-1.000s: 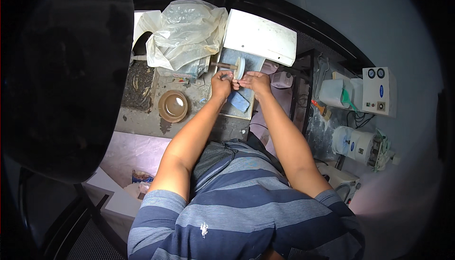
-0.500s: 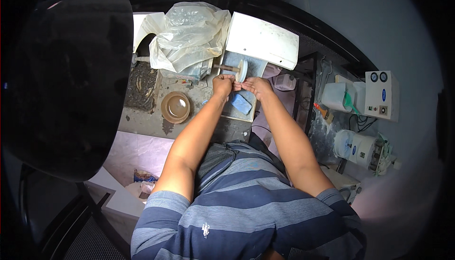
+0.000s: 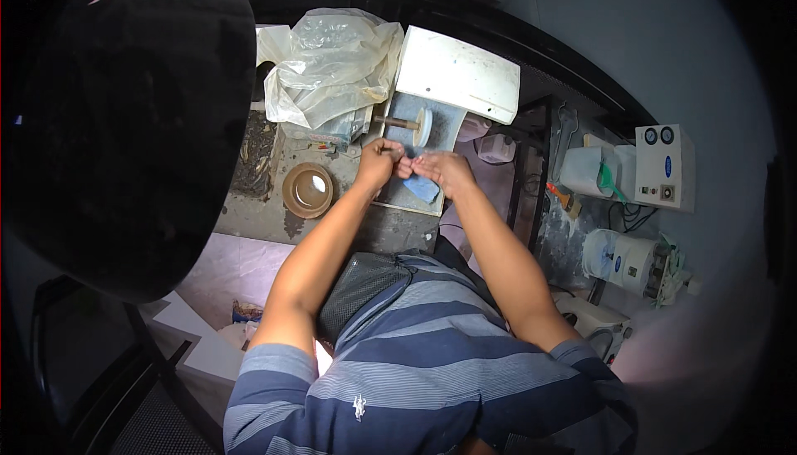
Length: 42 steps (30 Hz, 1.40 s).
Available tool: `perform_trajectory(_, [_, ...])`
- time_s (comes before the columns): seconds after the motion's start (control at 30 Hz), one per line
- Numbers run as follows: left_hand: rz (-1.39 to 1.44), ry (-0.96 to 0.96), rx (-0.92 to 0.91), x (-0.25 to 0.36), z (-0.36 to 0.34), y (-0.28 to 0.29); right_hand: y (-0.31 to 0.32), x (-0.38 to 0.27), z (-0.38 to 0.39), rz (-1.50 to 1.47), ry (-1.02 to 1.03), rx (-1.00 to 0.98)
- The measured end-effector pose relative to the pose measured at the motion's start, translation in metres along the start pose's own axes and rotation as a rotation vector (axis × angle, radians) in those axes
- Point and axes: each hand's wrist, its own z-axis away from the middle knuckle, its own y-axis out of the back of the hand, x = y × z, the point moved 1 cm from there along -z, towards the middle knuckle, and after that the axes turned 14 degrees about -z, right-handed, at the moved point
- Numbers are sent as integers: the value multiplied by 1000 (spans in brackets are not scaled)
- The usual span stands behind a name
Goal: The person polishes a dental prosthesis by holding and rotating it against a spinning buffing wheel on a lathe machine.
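My left hand (image 3: 380, 162) has curled fingers around something small I cannot make out. My right hand (image 3: 444, 171) meets it with fingertips closed around a tiny pinkish piece (image 3: 416, 162), too small and blurred to identify. Both hands are over a shallow tray (image 3: 437, 210), just below a pale grinding wheel (image 3: 423, 127) on a horizontal shaft (image 3: 397, 122), apart from the wheel. A blue pad (image 3: 422, 191) lies in the tray under my fingers, partly hidden by them.
A brown bowl (image 3: 295, 189) stands left of the tray. Behind are crumpled plastic (image 3: 332, 65) and a white cover (image 3: 458, 73). A dark round object (image 3: 116, 139) fills the left. At right are a controller box (image 3: 664, 168), a brush (image 3: 564, 200), a container (image 3: 589, 168) and a white machine (image 3: 623, 260).
Both hands have moved down toward me and slightly left, away from the wheel's lower edge, and are now over the blue pad. My fingers remain close together.
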Motion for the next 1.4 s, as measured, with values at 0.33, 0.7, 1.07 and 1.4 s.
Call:
perform_trajectory(0.33, [27,-378,-107,85,125,16,-64,-33,141,245,522,-443])
perform_trajectory(0.7, [129,-521,-208,124,179,12,-110,-52,212,309,753,-595])
perform_trajectory(1.07, [105,-508,-200,125,190,16,-120,-53,222,430,861,-605])
perform_trajectory(1.4, [153,-492,-207,123,190,22,-127,-53,225,481,883,-650])
